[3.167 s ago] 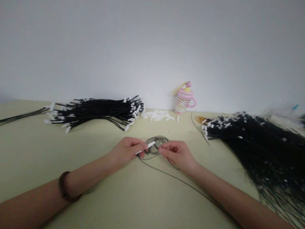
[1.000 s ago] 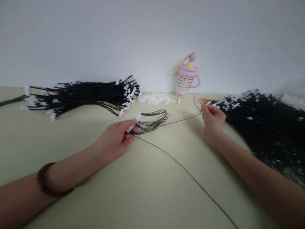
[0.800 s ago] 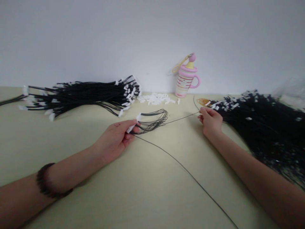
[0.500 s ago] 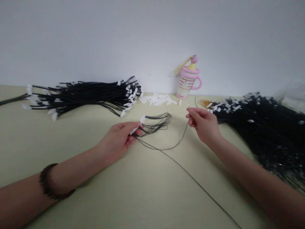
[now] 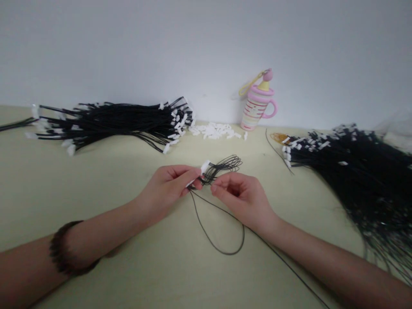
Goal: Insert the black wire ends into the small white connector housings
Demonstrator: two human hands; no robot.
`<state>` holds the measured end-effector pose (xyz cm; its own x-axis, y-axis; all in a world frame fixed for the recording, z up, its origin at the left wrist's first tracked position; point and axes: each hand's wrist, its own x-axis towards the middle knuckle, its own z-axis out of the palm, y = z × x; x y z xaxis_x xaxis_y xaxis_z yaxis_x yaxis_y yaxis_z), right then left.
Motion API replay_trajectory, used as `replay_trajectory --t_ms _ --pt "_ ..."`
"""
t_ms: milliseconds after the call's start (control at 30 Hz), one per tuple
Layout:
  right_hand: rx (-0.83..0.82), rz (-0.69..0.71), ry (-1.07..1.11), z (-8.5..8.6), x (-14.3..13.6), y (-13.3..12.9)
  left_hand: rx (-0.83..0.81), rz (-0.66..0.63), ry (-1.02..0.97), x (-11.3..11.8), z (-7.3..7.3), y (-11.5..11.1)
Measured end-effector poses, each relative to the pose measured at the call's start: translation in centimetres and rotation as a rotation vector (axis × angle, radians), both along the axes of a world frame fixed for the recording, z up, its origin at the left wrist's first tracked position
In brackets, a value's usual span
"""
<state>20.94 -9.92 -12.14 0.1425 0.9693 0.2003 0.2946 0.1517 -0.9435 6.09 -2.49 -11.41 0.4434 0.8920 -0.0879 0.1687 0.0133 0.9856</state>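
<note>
My left hand [image 5: 175, 184] pinches a long white connector housing [image 5: 204, 166] between thumb and fingers; its lower part is covered by the thumb. Thin black wires [image 5: 230, 163] come out of its right side and bend round in loops. Close beside it, my right hand [image 5: 243, 195] is closed in a pinch on the end of one black wire, its tip near the housing. Whether that tip touches the housing I cannot tell. One wire [image 5: 243, 242] droops in a wide loop below the hands, and another [image 5: 296, 272] runs down to the lower right.
Behind my left hand lies a bundle of black cables [image 5: 122, 120] with white connectors. Small white connectors [image 5: 214, 130] are heaped near the wall, beside a pink-and-white cup-shaped ornament [image 5: 254, 109]. A large pile of black wires [image 5: 357, 171] fills the right, near a coil of amber-coloured strands [image 5: 279, 137].
My right hand has come left and down, bringing the wire end close to the connector housing. My left hand has shifted slightly right. The loose wire now hangs in a lower loop.
</note>
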Motion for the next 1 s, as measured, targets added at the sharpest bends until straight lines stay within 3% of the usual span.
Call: replay_trajectory --t_ms 133,600,1000 --pt "0.009 -0.086 -0.019 -0.9 0.0 0.4 0.059 -0.020 0.036 -0.1 -0.5 0.0" --pt "0.011 -0.090 -0.068 -1.0 0.0 0.3 0.112 -0.025 0.067 -0.2 -0.6 0.0" --pt "0.191 -0.153 -0.374 -1.4 -0.2 -0.2 0.288 -0.051 0.196 0.0 0.3 -1.1"
